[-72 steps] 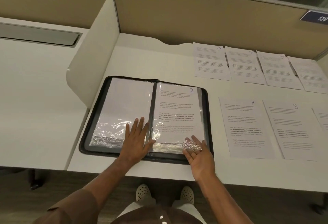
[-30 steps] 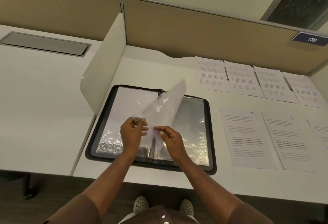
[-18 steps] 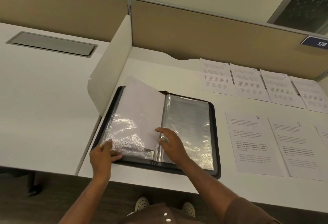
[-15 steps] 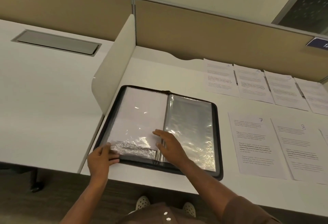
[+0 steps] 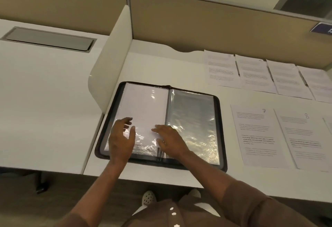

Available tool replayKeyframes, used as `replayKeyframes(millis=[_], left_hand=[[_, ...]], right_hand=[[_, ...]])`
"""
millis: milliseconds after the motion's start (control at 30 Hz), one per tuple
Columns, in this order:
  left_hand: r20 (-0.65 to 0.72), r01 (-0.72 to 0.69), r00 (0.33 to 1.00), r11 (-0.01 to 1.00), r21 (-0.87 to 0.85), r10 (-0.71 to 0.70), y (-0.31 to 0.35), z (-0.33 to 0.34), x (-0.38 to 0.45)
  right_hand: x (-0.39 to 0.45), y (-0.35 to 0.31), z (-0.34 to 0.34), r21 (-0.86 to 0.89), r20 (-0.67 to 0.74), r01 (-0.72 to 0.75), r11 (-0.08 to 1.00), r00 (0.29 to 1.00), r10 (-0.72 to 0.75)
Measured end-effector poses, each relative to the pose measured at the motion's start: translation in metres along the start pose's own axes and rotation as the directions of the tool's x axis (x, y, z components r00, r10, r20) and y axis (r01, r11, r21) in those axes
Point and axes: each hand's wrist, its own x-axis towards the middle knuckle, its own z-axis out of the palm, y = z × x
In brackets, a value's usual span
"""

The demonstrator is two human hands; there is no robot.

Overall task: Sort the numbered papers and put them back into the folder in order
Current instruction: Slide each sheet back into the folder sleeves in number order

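Observation:
A black zip folder [image 5: 221, 131] lies open on the white desk. Its left sleeve [image 5: 145, 108] holds a sheet with the blank back facing up; the right sleeve [image 5: 192, 119] is clear and empty. My left hand [image 5: 121, 140] hovers with fingers spread over the lower part of the left sleeve. My right hand [image 5: 169, 141] rests flat near the spine at the bottom. Paper 7 [image 5: 256, 135] and paper 8 [image 5: 303, 140] lie to the right of the folder. A row of several more numbered sheets [image 5: 255, 72] lies at the back right.
A cream divider panel [image 5: 111, 61] stands just left of the folder. Beyond it is a neighbouring desk with a grey cable flap [image 5: 48, 39]. A tan partition wall [image 5: 197, 20] runs along the back. The desk's front edge is close to the folder.
The sleeve with paper 2 was turned over from right to left and now lies flat. My left hand moved from the folder's bottom-left corner onto the left sleeve.

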Motion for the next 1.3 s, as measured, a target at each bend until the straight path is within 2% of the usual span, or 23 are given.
replayKeyframes(millis=[100, 200, 333, 567, 700, 933, 1100, 1200, 1300], left_hand=[[0.179, -0.086, 0.981, 0.996, 0.020, 0.081, 0.012, 0.033, 0.014], [0.301, -0.166, 0.944, 0.983, 0.074, 0.137, 0.021, 0.064, 0.027], [0.393, -0.303, 0.892, 0.941, 0.149, 0.225, 0.037, 0.105, 0.047], [0.541, -0.471, 0.792, 0.848, 0.245, 0.283, 0.088, 0.185, 0.085], [0.613, -0.497, 0.751, 0.821, 0.283, 0.243, 0.120, 0.233, 0.105], [0.650, -0.468, 0.748, 0.801, 0.373, 0.135, 0.168, 0.308, 0.132], [0.675, -0.508, 0.737, 0.669, 0.543, 0.012, 0.181, 0.354, 0.156], [0.642, -0.457, 0.763, 0.635, 0.623, -0.080, 0.186, 0.378, 0.170], [0.611, -0.383, 0.773, 0.643, 0.663, -0.170, 0.190, 0.403, 0.186]], right_hand=[[0.004, 0.009, -0.009, -0.001, -0.094, -0.064, 0.998, 0.994, 0.064], [0.010, 0.022, -0.029, -0.032, -0.196, -0.100, 0.994, 0.976, 0.092], [0.014, 0.056, -0.063, -0.038, -0.297, -0.180, 0.983, 0.941, 0.161], [0.010, 0.134, -0.134, -0.044, -0.453, -0.322, 0.946, 0.850, 0.268], [0.006, 0.180, -0.173, -0.050, -0.466, -0.385, 0.922, 0.825, 0.319], [0.014, 0.251, -0.225, -0.113, -0.480, -0.479, 0.871, 0.794, 0.374], [0.031, 0.292, -0.248, -0.142, -0.483, -0.519, 0.843, 0.780, 0.399], [0.042, 0.317, -0.255, -0.149, -0.460, -0.542, 0.827, 0.779, 0.427], [0.056, 0.339, -0.261, -0.133, -0.427, -0.560, 0.818, 0.777, 0.462]])
